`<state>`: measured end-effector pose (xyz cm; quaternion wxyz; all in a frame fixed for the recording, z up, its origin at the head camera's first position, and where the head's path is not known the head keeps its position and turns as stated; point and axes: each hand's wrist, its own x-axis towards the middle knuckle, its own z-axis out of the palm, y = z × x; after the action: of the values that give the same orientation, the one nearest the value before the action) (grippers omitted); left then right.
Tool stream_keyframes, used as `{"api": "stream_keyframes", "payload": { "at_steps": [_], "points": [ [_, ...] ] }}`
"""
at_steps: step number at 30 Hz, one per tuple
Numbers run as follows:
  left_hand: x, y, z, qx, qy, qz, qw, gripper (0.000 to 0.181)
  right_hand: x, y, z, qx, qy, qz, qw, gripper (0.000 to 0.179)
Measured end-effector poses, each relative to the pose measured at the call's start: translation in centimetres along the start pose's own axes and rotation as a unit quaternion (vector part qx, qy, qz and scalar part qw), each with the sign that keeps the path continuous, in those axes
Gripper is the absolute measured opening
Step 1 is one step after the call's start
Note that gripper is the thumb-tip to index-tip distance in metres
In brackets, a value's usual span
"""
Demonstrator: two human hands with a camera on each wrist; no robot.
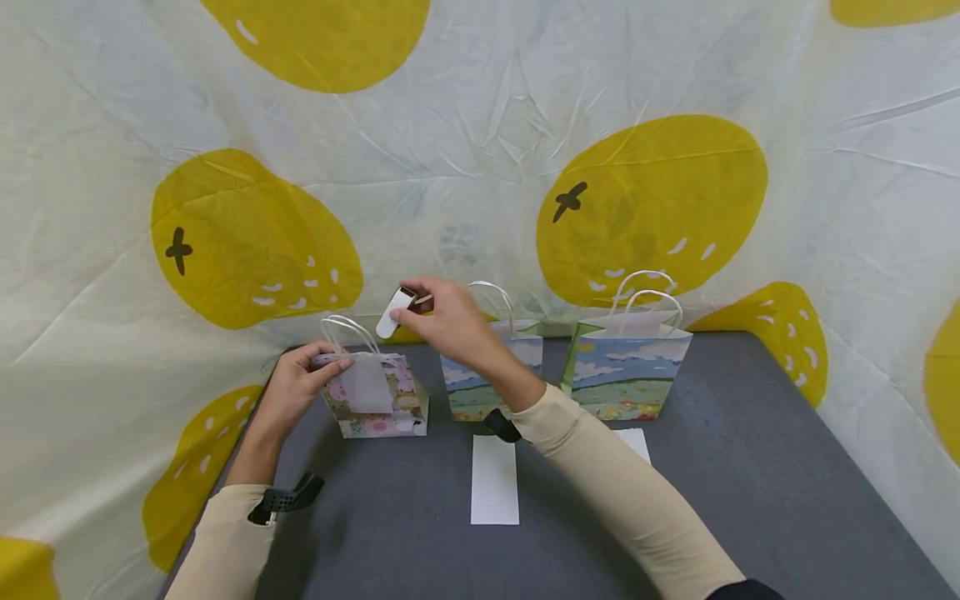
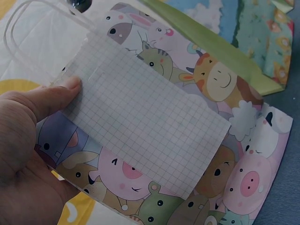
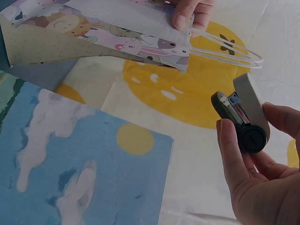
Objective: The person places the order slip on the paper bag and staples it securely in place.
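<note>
Pinching the top edge of an animal-print paper gift bag [image 1: 410,400], the left hand [image 1: 296,383] in the head view also holds a white paper slip [image 1: 370,387] against its front. The bag is at the left part of the dark table [image 1: 390,517]. The right hand [image 1: 446,315] grips a white-and-black mini stapler [image 1: 393,317] above and beside the bag's handles. Farther right stand two landscape-print gift bags, one [image 1: 465,392] partly behind the right forearm, the other [image 1: 630,371] in fuller view. A loose paper slip [image 1: 495,482] lies in front, and another [image 1: 636,440] is partly covered by the sleeve.

In the left wrist view, the slip shows a printed grid and slants across the cartoon animals; the thumb [image 2: 61,96] presses its upper end, the other fingers partly hidden behind the bag.

In the right wrist view, thumb and fingertips hold the stapler, its two halves spread apart, near the bag's handles [image 3: 234,56] but not touching them.
</note>
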<state>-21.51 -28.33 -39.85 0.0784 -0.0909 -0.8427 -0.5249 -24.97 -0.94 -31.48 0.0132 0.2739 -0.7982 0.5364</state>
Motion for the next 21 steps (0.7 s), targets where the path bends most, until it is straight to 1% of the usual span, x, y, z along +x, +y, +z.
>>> {"api": "stream_keyframes", "payload": {
  "at_steps": [5, 9, 10, 14, 17, 21],
  "points": [
    [-0.5, 1.9, 0.1, 0.003, -0.007, 0.0, 1.0, 0.018, 0.9, -0.3, 0.4, -0.003, -0.007, 0.02, 0.9998, 0.046],
    [-0.7, 2.3, 0.1, 0.005, -0.01, -0.001, 0.9999, 0.019, 1.7, -0.2, 0.6, -0.025, -0.013, 0.025, 0.9993, 0.045],
    [-0.6, 2.2, 0.1, 0.005, -0.01, -0.001, 0.9999, 0.019, 1.9, -0.2, 0.7, -0.031, -0.015, 0.026, 0.9991, 0.045],
    [-0.1, 0.2, 0.0, 0.004, -0.008, -0.002, 1.0, 0.021, 2.5, -0.3, 0.9, -0.051, -0.027, 0.032, 0.9978, 0.044],
    [0.3, -1.2, 0.0, 0.003, -0.006, -0.002, 1.0, 0.022, 2.9, -0.3, 1.0, -0.047, -0.039, 0.036, 0.9975, 0.044],
    [0.3, -0.6, 0.0, 0.0, -0.006, -0.004, 1.0, 0.02, 3.2, -0.2, 1.2, -0.023, -0.057, 0.033, 0.9976, 0.046]
  ]
}}
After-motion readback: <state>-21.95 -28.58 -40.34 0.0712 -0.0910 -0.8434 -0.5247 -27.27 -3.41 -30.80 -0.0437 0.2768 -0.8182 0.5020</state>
